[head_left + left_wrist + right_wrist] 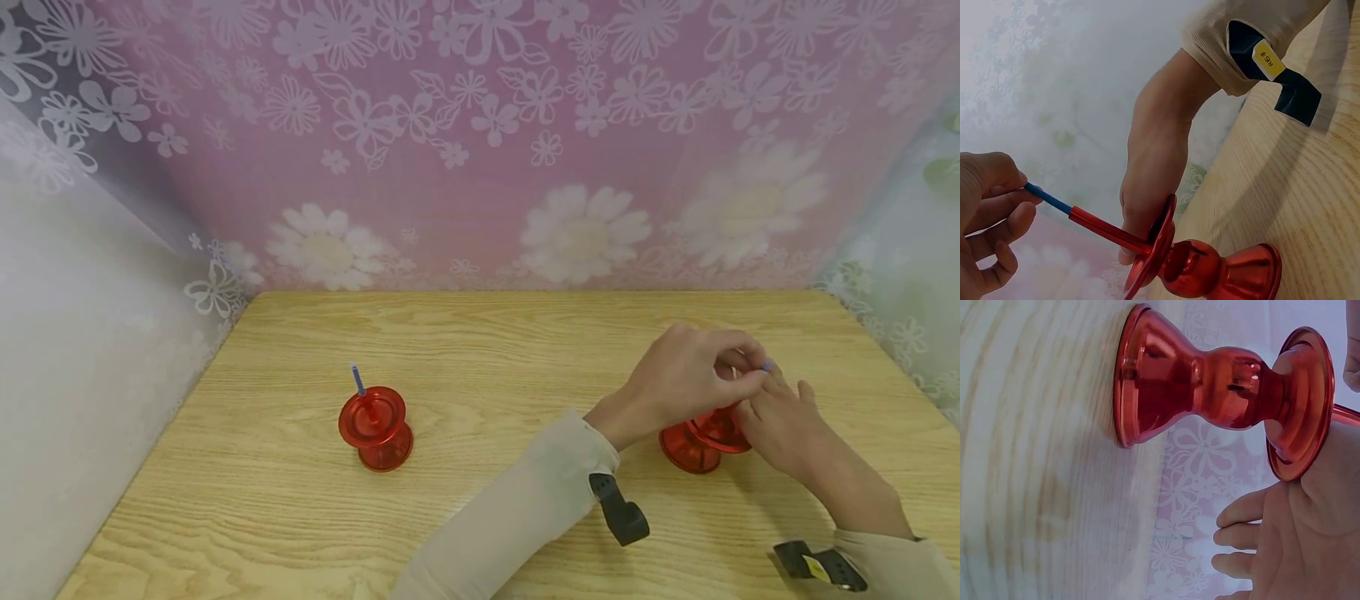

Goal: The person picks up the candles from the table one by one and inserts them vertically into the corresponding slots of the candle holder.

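Observation:
Between both hands on the right of the table stands a red metallic candle holder (688, 450), with a wide dish and flared base. A slim red tube (1107, 229) rises from its dish, and a thin blue stick (1050, 200) juts from the tube's top. My left hand (686, 371) pinches the stick's upper end between thumb and fingertips. Against the dish rests my right hand (787, 425), its thumb side near the tube and its fingers (1238, 536) extended past the rim. How its thumb lies is partly hidden.
Another red candle holder (372, 417) stands on the left of the table, a blue stick (357, 379) upright in it. The wooden table (480, 358) meets a pink flowered backdrop (450, 183) behind. Black straps with cameras (621, 510) hang at both wrists.

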Demonstrator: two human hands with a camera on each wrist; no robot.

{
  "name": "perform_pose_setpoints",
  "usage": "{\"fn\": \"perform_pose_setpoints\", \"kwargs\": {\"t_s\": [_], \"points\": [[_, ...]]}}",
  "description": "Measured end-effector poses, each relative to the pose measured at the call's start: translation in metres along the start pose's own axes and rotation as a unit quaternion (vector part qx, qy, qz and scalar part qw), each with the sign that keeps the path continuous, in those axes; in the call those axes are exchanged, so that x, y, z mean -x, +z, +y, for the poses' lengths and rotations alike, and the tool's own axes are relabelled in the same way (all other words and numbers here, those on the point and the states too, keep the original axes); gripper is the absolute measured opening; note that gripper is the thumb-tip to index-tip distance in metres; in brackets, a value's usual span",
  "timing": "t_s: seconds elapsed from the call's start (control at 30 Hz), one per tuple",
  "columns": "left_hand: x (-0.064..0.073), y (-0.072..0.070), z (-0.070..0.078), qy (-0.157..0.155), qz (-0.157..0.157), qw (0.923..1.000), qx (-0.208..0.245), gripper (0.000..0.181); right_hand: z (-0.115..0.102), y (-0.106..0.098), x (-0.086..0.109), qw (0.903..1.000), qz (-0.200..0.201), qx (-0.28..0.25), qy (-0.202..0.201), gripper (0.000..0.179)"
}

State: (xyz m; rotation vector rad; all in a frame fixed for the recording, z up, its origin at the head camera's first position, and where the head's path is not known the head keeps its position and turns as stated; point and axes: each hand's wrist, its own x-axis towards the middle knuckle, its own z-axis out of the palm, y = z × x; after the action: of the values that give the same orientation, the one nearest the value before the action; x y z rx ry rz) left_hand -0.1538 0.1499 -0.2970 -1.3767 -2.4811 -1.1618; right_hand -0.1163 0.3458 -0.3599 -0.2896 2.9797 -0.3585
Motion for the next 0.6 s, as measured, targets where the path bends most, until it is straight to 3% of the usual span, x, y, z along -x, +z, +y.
{"fn": "perform_pose_setpoints", "kwargs": {"t_s": [0.17,0.43,0.6], "points": [[0.0005,-0.0001,-0.0028,0.016,-0.009,0.9993,-0.032,0.016,0.0002,-0.0008,0.0002,1.0000,-0.005,-0.002,0.000,0.052],[0.0025,0.0032,-0.0067,0.016,-0.011,0.9997,-0.015,0.014,0.0004,-0.0012,0.0000,0.9998,-0.012,-0.015,0.000,0.057],[0.0037,0.0051,-0.0087,0.007,-0.021,0.9996,-0.019,0.022,0.0000,-0.0010,-0.0003,0.9997,-0.011,-0.020,0.000,0.059]]}}
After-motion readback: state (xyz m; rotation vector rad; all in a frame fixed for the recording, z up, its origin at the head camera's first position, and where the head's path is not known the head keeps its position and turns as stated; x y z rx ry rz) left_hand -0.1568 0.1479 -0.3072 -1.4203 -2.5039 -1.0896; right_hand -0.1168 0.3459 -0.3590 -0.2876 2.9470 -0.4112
